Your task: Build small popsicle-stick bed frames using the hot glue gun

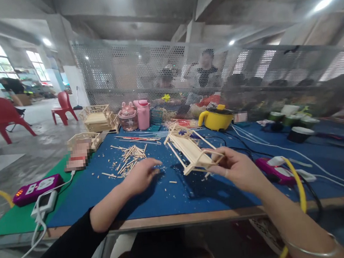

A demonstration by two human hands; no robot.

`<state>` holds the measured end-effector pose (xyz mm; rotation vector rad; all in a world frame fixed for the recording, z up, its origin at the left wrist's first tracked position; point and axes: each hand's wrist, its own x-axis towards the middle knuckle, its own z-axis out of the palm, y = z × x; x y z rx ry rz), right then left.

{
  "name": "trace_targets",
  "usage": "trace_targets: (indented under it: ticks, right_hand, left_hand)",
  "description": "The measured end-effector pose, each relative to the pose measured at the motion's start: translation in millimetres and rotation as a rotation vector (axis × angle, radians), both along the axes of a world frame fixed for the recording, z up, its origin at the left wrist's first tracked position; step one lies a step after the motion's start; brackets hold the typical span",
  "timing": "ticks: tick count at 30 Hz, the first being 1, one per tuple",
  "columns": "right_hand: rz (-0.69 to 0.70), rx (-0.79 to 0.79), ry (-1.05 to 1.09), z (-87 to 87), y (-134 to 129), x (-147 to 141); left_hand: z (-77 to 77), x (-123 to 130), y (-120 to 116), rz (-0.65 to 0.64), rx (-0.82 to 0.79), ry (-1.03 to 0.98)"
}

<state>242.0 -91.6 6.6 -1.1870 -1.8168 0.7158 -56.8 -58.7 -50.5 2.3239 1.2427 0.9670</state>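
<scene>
A wooden-edged table with a flat blue covering (163, 204) fills the lower middle, a green strip (9, 218) along its left side. Small pale wooden sticks (133, 154) lie loosely heaped left of centre, with crumbs scattered around. A purple power strip with white sockets (38, 189) sits at lower left, a squat yellow pot with a black lid (218, 119) and a tall pink flask (143, 114) toward the back.

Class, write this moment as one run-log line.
right hand: gripping wooden frame, tilted | left hand: near loose sticks | below: blue tabletop
</scene>
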Motion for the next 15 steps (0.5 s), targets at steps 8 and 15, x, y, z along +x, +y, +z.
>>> trace_targets:
  ticks: [8,15]
  right_hand:
    - [0.001,-0.026,0.017,-2.4,-2,7]
    - [0.127,-0.113,-0.13,-13.8,4,-2]
  left_hand:
    - [-12.9,40,-49,-0.271,-0.08,0.529]
    - [-25.3,-13,11,0.194,-0.084,0.255]
